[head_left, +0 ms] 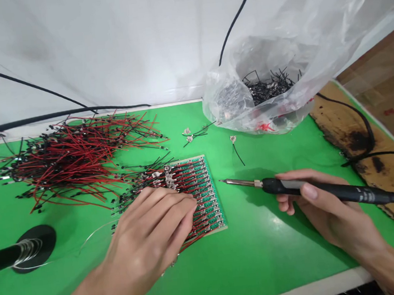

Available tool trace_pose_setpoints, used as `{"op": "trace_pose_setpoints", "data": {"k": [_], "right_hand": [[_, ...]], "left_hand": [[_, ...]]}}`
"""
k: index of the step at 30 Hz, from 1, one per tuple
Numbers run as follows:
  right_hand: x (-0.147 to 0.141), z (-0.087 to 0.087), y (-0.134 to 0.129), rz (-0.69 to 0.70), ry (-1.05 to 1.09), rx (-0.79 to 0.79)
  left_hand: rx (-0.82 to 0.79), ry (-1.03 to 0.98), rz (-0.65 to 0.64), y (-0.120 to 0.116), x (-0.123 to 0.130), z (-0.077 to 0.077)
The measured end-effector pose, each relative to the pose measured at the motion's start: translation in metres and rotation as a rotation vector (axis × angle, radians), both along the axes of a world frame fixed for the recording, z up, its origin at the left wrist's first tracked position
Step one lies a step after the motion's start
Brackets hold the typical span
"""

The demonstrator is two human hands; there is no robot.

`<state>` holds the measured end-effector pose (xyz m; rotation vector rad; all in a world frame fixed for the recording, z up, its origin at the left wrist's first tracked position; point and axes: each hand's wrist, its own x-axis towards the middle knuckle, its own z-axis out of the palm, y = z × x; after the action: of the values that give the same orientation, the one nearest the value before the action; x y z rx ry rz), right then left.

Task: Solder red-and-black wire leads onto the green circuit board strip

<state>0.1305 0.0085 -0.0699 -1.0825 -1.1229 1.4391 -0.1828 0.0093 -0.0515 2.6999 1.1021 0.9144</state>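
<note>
My right hand (pixel 316 205) grips a black soldering iron (pixel 292 185), with its metal tip pointing left and held above the green mat (pixel 265 257), just right of a green circuit board (pixel 211 197). My left hand (pixel 150 237) lies over the left part of that board, fingers together on rows of red and black wires (pixel 189 179) fixed along it. The hand hides part of the board and wires. Whether those fingers pinch anything, I cannot tell. Several metal terminals (pixel 168 176) sit by my left fingertips.
A heap of red and black wires (pixel 75 160) lies left of the board. A clear plastic bag (pixel 259 108) of dark wire pieces stands at the back. Solder wire runs from a black stand (pixel 28 252). Scorched cardboard (pixel 355 149) lies at the right.
</note>
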Motion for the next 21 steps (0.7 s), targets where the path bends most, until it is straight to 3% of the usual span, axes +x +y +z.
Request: {"op": "trace_pose_setpoints", "data": {"k": [6, 10, 16, 21], "right_hand": [[0.002, -0.002, -0.003, 0.065, -0.055, 0.043], [0.003, -0.008, -0.005, 0.028, -0.118, 0.093], [0.006, -0.012, -0.005, 0.042, -0.151, 0.064], [-0.003, -0.003, -0.008, -0.006, -0.148, -0.048]], "left_hand": [[0.006, 0.016, 0.006, -0.001, -0.001, 0.000], [0.014, 0.016, 0.010, 0.000, -0.001, -0.001], [0.004, 0.011, -0.001, 0.000, 0.000, -0.001], [0.015, 0.018, -0.006, 0.001, 0.000, 0.000]]}}
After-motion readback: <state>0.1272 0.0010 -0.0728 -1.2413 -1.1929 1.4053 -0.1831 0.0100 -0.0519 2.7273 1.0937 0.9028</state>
